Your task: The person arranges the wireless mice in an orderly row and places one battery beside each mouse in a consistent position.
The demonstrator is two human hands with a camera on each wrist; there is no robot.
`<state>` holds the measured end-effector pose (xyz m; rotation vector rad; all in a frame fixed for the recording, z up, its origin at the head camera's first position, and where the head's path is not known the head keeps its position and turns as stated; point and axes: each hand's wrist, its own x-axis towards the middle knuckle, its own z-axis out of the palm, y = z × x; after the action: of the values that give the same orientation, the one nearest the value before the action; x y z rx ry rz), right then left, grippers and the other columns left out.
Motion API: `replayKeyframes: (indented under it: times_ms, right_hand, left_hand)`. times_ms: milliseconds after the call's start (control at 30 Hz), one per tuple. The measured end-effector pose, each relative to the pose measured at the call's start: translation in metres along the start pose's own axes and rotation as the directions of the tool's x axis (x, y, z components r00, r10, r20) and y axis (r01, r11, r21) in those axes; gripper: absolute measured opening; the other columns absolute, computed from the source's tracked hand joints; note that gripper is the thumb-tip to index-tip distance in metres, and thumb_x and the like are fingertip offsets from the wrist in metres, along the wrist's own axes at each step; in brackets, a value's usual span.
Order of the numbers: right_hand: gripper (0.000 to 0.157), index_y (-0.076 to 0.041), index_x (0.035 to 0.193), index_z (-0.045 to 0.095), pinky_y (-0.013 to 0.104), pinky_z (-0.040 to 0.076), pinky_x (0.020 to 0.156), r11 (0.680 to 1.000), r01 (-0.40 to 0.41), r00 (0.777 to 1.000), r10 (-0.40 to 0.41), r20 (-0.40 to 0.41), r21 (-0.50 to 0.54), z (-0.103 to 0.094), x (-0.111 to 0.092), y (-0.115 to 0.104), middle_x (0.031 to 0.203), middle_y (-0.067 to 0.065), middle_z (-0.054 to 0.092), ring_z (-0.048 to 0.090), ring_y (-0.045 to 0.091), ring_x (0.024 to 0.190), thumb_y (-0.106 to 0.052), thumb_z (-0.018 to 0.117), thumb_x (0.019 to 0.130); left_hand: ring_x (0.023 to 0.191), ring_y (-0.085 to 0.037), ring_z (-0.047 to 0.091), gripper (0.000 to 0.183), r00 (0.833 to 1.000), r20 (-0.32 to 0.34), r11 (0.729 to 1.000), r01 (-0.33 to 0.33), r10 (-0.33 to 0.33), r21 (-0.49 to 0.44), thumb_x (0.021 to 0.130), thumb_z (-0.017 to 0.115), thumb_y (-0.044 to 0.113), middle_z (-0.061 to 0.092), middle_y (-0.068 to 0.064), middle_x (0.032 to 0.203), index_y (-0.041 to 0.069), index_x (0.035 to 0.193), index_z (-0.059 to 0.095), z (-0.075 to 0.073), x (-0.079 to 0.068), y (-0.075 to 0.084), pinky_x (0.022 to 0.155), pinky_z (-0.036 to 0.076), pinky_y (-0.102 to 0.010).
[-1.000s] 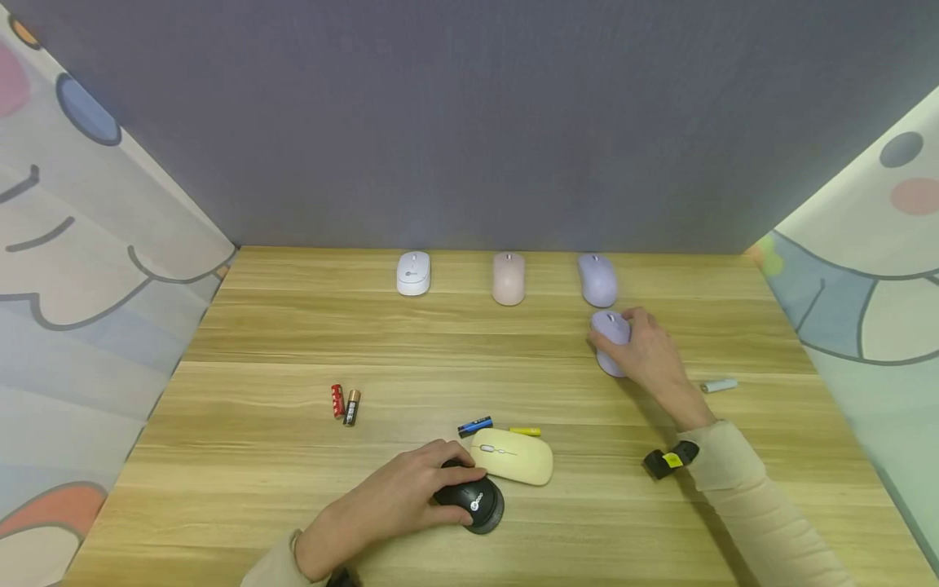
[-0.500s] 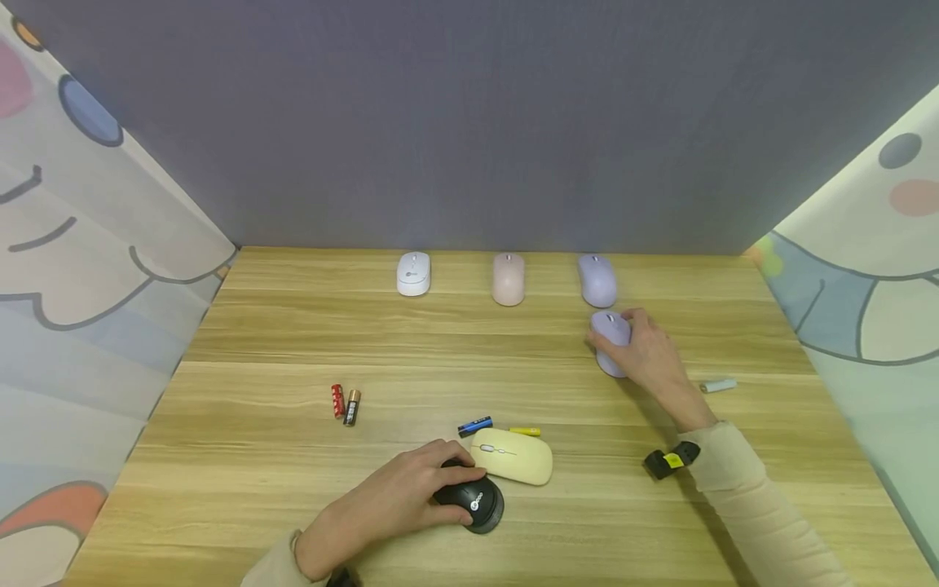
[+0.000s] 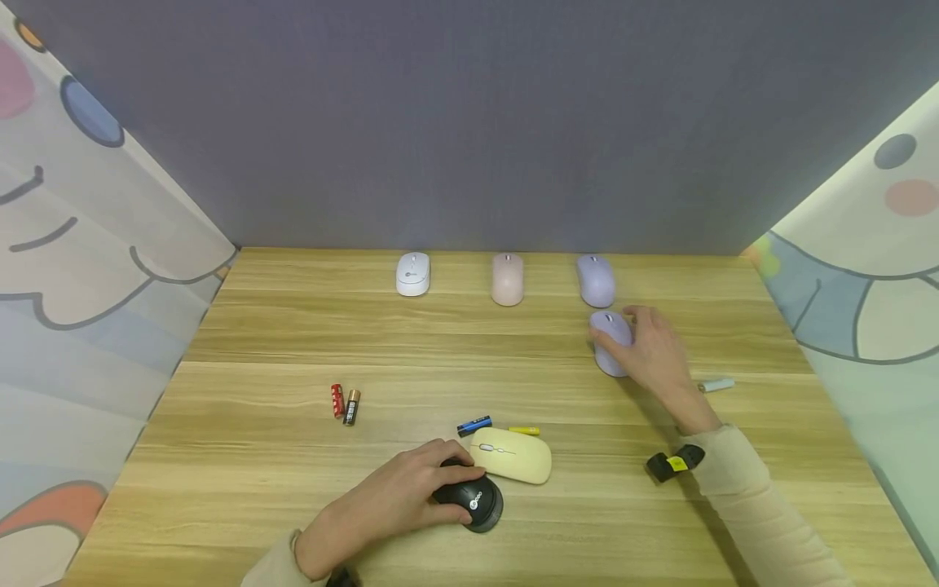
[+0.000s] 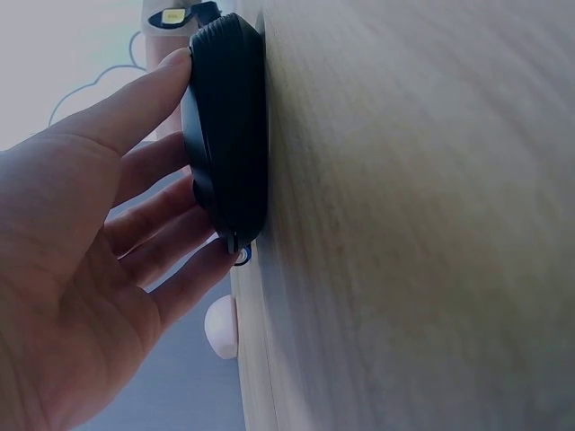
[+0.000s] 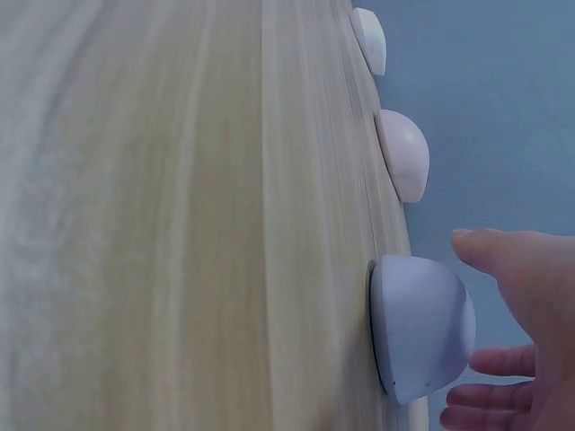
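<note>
My left hand (image 3: pixel 399 493) holds a black mouse (image 3: pixel 477 501) on the table, the thumb on one side and fingers on the other. In the left wrist view the left hand (image 4: pixel 108 233) has its thumb and fingertips against the black mouse (image 4: pixel 226 135). A pale purple mouse (image 3: pixel 610 359) lies under my right hand (image 3: pixel 653 350). In the right wrist view the right hand (image 5: pixel 530 332) hovers around the purple mouse (image 5: pixel 422 328), its thumb apart from the shell and fingers loosely bent; finger contact is unclear.
Along the back lie a white mouse (image 3: pixel 413 277), a pink mouse (image 3: pixel 508 281) and another purple mouse (image 3: pixel 597 281). Beside the black mouse is a yellow mouse (image 3: pixel 513 456), by a blue battery (image 3: pixel 474 425) and a yellow battery (image 3: pixel 525 430). Red (image 3: pixel 337 401), black (image 3: pixel 352 408) and pale (image 3: pixel 716 385) batteries lie farther out.
The right hand has shifted very slightly rightward at the purple mouse, which stays about where it was. The left hand and black mouse have not visibly moved.
</note>
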<state>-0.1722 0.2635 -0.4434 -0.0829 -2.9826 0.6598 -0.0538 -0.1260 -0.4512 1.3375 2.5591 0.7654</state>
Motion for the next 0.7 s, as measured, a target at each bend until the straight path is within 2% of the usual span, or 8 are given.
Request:
replayKeyframes:
  times_ms: [233, 467, 700]
  right_hand:
    - [0.074, 0.006, 0.137, 0.055, 0.062, 0.050, 0.086, 0.999, 0.048, 0.999, -0.048, -0.025, 0.007, 0.0001, -0.0018, 0.0005, 0.127, 0.030, 0.059, 0.058, 0.049, 0.114, -0.054, 0.067, 0.095]
    - [0.071, 0.007, 0.136, 0.055, 0.064, 0.048, 0.090, 0.996, 0.084, 0.996, -0.083, -0.040, 0.032, -0.0002, -0.0028, 0.0001, 0.128, 0.030, 0.059, 0.057, 0.050, 0.115, -0.049, 0.068, 0.096]
    - [0.064, 0.008, 0.133, 0.057, 0.064, 0.048, 0.091, 0.989, 0.138, 0.987, -0.133, -0.087, 0.055, 0.0008, -0.0033, 0.0020, 0.124, 0.031, 0.060, 0.058, 0.049, 0.113, -0.040, 0.073, 0.094]
  left_hand:
    - [0.109, -0.006, 0.059, 0.047, 1.000, 0.015, 1.000, 0.009, -0.009, -0.013, 0.093, 0.075, 0.046, 0.063, 0.005, 0.122, 0.015, 0.129, 0.074, -0.0009, 0.0006, -0.0006, 0.091, 0.055, -0.021]
    - [0.109, -0.006, 0.059, 0.048, 1.000, 0.012, 1.000, 0.006, -0.006, -0.012, 0.093, 0.075, 0.046, 0.063, 0.006, 0.122, 0.015, 0.129, 0.074, -0.0007, 0.0005, -0.0005, 0.091, 0.055, -0.021]
    - [0.109, -0.006, 0.059, 0.048, 1.000, 0.013, 1.000, 0.008, -0.008, -0.017, 0.093, 0.075, 0.046, 0.063, 0.006, 0.122, 0.015, 0.129, 0.074, -0.0006, 0.0004, -0.0005, 0.091, 0.055, -0.020]
